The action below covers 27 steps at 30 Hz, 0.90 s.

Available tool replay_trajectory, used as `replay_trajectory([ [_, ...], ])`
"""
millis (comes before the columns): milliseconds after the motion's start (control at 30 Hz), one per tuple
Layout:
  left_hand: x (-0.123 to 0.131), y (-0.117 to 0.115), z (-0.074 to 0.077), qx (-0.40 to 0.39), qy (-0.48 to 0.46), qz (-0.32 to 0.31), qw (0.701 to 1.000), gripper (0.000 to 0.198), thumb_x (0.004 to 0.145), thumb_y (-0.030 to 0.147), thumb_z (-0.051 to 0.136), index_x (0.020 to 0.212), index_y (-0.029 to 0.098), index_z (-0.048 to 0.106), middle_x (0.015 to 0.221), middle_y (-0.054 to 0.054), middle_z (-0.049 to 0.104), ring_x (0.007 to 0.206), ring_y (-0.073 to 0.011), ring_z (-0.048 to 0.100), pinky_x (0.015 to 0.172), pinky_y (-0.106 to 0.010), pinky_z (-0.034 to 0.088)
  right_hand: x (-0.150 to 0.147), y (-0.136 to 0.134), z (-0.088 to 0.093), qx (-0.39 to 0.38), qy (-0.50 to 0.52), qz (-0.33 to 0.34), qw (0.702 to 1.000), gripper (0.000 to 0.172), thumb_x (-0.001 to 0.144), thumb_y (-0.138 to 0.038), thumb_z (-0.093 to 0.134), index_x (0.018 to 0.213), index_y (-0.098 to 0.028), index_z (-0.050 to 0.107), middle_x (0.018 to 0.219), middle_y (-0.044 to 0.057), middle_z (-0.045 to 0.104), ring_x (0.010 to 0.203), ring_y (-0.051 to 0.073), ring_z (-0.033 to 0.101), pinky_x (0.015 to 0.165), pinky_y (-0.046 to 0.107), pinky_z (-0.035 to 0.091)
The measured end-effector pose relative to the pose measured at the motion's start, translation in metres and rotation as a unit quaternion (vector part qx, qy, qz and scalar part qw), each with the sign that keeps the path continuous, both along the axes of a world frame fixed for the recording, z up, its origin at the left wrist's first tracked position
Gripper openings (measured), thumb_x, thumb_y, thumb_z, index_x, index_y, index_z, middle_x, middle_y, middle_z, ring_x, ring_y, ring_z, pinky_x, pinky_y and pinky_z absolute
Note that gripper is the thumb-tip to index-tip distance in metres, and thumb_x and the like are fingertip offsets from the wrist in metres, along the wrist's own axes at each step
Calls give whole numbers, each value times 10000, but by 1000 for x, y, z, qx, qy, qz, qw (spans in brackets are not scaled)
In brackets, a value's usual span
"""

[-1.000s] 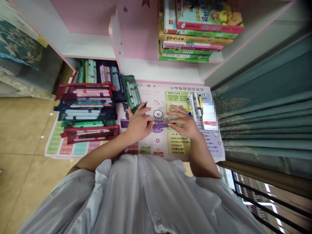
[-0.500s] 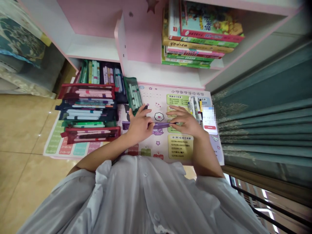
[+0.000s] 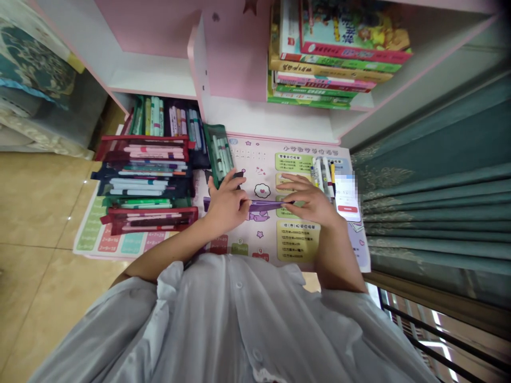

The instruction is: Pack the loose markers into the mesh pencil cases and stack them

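A slim purple pen (image 3: 266, 205) lies level across the printed desk mat (image 3: 303, 250), its dark tip pointing right. My left hand (image 3: 227, 206) pinches its left end, and my right hand (image 3: 309, 202) holds its right end between fingers and thumb. Just past my left fingertips is a green mesh pencil case (image 3: 218, 154) full of white-barrelled markers. A bundle of pens (image 3: 322, 173) lies beyond my right fingers, next to a white card (image 3: 346, 199) whose face is blurred out.
Red and navy mesh pouches (image 3: 143, 181) with pens are stacked left of my hands, and more markers stand behind them. Books (image 3: 339, 58) sit on a pink-and-white shelf (image 3: 235, 64) ahead. A teal curtain (image 3: 431, 213) hangs to the right, and a tiled floor (image 3: 40, 213) lies left.
The view has shifted slightly, moving the shelf and mat. The purple pen now lies more level, and both hands still hold it.
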<state>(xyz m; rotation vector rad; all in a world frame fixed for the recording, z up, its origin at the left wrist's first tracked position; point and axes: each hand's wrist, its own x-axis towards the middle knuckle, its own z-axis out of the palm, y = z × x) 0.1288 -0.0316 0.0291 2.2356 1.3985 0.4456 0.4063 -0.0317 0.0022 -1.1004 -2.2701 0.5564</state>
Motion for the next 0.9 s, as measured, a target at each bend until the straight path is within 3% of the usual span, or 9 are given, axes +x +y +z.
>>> replay_trajectory([
  [900,-15,6,11,-35,21,5,999,161,837,193,620,682,200,663,1377,-75,636,1472,-377,356,1127,-794,129,1,-2,0,11,10,1,1000,104,857,-273,686,763,-276,733,1137,30,769,1293,303,607,1070,545,486],
])
